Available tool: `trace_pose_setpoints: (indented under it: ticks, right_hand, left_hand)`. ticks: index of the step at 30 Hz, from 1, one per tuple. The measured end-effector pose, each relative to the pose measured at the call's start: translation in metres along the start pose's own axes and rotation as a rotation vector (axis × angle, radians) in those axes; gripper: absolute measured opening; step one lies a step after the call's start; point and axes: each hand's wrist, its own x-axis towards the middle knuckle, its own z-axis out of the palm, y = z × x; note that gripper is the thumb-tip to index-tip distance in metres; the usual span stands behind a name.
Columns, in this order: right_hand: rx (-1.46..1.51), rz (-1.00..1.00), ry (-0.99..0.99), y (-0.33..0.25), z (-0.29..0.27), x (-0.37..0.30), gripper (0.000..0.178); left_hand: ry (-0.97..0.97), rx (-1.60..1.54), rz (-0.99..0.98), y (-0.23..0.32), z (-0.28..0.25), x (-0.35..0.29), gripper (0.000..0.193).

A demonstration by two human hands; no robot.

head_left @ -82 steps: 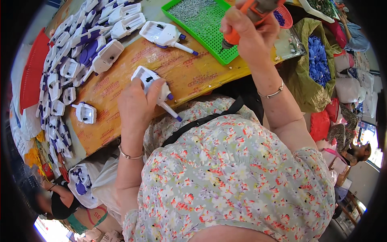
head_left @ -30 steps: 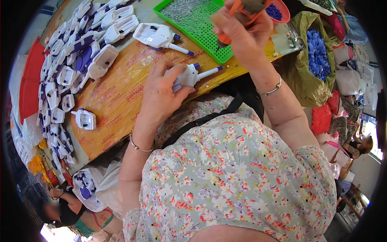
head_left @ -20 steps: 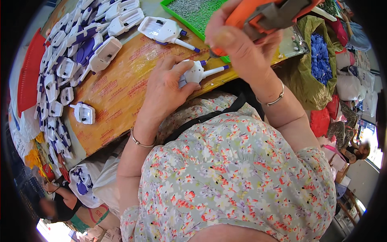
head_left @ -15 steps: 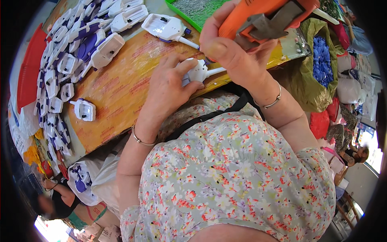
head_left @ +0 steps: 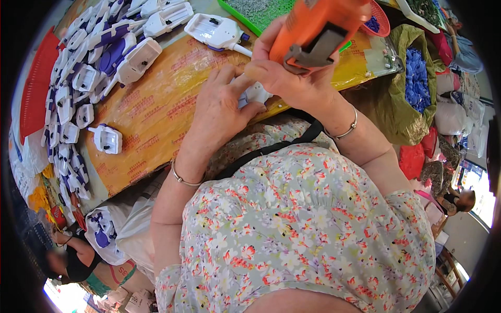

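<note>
My right hand (head_left: 297, 86) grips an orange cordless screwdriver (head_left: 318, 31) with a dark grey clip, over the table's near edge. Under it, my left hand (head_left: 222, 107) is closed on a white plastic housing (head_left: 255, 95), holding it down on the tabletop. The right hand and tool cover part of that housing, so the screwdriver's tip is hidden. Beyond my hands lies a similar white housing (head_left: 214, 32) with a purple end and a thin stem. Off to the left rests a small white housing (head_left: 107, 140) by itself.
Many white and purple housings (head_left: 109, 62) are heaped at the left beside a red panel (head_left: 39, 83). A green tray (head_left: 236, 19) of small metal pieces stands at the far side, with a red basket (head_left: 385, 18) further right. An olive sack (head_left: 409, 125) holds blue parts.
The screwdriver and my right hand have shifted left, now covering more of the housing. My left hand stays on the housing. The red basket has come into view behind the tool.
</note>
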Motion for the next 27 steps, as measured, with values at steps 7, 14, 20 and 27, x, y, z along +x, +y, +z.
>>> trace_pose_setpoints:
  ticks: [7, 14, 20, 27]
  right_hand:
    - [-0.162, -0.057, -0.219, 0.008, -0.007, 0.008, 0.015]
    - [-0.133, -0.056, -0.263, 0.004, -0.011, 0.004, 0.012]
    - [0.211, 0.092, -0.027, -0.008, -0.024, -0.005, 0.042]
    - [0.14, -0.207, -0.067, -0.034, -0.067, 0.012, 0.043]
  left_hand:
    - [0.041, -0.054, -0.001, -0.005, 0.003, 0.002, 0.043]
    - [-0.009, -0.001, 0.061, -0.01, 0.003, 0.01, 0.046]
    - [-0.013, 0.086, 0.115, -0.007, -0.006, 0.006, 0.055]
    - [-0.094, -0.032, 0.007, 0.011, -0.02, -0.01, 0.04]
